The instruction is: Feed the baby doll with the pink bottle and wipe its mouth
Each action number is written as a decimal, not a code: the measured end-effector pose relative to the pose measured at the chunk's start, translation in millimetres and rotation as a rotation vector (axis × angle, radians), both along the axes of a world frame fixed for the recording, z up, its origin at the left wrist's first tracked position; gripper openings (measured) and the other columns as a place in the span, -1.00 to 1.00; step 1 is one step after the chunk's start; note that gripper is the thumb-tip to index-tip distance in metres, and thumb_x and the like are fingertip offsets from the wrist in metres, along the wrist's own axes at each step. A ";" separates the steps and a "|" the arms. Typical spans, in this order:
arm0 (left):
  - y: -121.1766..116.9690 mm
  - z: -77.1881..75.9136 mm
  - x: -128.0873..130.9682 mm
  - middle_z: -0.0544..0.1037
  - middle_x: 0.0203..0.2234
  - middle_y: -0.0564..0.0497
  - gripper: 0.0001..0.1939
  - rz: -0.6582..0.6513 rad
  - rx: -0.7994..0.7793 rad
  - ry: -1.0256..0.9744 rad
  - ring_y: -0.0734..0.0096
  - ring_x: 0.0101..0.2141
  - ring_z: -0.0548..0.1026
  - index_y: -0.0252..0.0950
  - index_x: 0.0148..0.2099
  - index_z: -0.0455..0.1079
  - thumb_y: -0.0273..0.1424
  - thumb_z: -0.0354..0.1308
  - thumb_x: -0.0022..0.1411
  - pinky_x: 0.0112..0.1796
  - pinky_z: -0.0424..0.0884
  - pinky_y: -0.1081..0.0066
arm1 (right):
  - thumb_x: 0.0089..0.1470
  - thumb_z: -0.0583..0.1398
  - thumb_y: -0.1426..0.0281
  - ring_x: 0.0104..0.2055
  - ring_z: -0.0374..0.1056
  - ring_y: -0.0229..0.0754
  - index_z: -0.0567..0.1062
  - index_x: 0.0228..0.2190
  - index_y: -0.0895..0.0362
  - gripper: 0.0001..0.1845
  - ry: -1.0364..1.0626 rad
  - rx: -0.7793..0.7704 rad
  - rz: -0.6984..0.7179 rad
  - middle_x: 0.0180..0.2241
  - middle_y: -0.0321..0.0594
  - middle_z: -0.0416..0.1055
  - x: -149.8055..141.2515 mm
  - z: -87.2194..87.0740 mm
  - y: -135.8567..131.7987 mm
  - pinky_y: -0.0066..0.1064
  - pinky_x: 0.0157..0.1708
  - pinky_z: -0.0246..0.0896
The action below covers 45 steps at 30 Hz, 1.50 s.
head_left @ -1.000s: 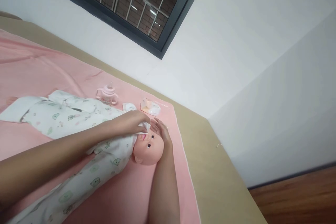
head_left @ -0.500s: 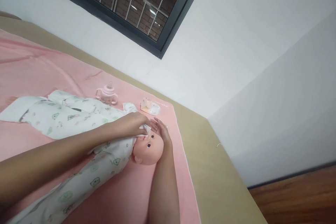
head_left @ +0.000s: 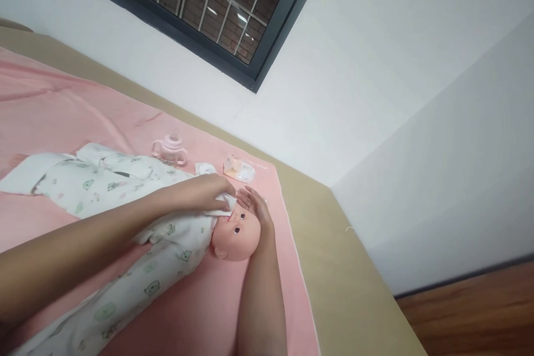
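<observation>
A baby doll point(head_left: 240, 242) lies on its back, dressed in a white printed outfit point(head_left: 183, 242), with its head toward the right. My left hand point(head_left: 208, 192) pinches a white wipe point(head_left: 225, 204) against the doll's lower face, beside the mouth. The wipe is partly hidden under my fingers. Along the far side of the doll's head rests my right hand point(head_left: 258, 208), its fingers stretched out and slightly curved, the wrist touching the top of the head.
Beneath the doll spreads a pink blanket point(head_left: 208, 300) on a beige surface point(head_left: 346, 283). A pink two-handled baby bottle point(head_left: 171, 150) stands behind the doll's body. A small printed packet point(head_left: 238, 169) lies past my hands. White walls and a barred window point(head_left: 200, 5) rise behind.
My left hand has shifted slightly left, toward the doll's chin, and more of the wipe shows. My right hand and the doll have stayed in place.
</observation>
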<state>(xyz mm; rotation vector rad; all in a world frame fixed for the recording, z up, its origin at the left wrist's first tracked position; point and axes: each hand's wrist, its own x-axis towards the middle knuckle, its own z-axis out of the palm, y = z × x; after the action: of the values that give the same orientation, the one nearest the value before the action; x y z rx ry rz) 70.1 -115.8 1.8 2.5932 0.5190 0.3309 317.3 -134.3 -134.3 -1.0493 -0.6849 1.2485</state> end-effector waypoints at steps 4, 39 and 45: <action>-3.8 6.5 -4.0 0.46 -0.55 0.07 -0.91 -0.015 -0.037 0.058 0.40 -0.49 0.38 -0.27 -0.42 0.40 -0.43 0.07 0.04 -0.50 0.11 0.48 | -0.04 0.26 0.27 -0.11 0.43 -0.15 0.43 -0.16 0.12 -0.62 0.005 -0.003 0.006 -0.15 -0.14 0.48 1.0 -1.3 0.8 -0.20 0.07 0.26; 8.6 -24.6 10.3 0.51 -0.48 0.01 -0.91 0.086 0.172 -0.011 0.29 -0.42 0.44 -0.26 -0.42 0.31 -0.42 -0.01 0.05 -0.48 0.13 0.43 | -0.06 0.28 0.25 -0.06 0.41 -0.14 0.46 -0.16 0.12 -0.61 0.009 0.001 0.010 -0.15 -0.13 0.49 0.8 0.0 -1.0 -0.23 0.07 0.25; 2.9 -16.7 7.9 0.50 -0.48 0.04 -0.91 0.072 0.140 -0.071 0.35 -0.43 0.43 -0.27 -0.43 0.33 -0.43 0.00 0.05 -0.47 0.14 0.45 | -0.05 0.27 0.24 -0.11 0.43 -0.16 0.47 -0.16 0.11 -0.62 0.005 -0.001 0.001 -0.18 -0.15 0.50 -0.8 1.8 -1.6 -0.28 0.01 0.30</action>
<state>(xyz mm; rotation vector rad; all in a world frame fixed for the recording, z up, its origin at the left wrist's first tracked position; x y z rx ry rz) 77.9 -112.9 -14.9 2.6897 0.5835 0.4980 316.6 -135.9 -132.4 -1.0471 -0.6808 1.2518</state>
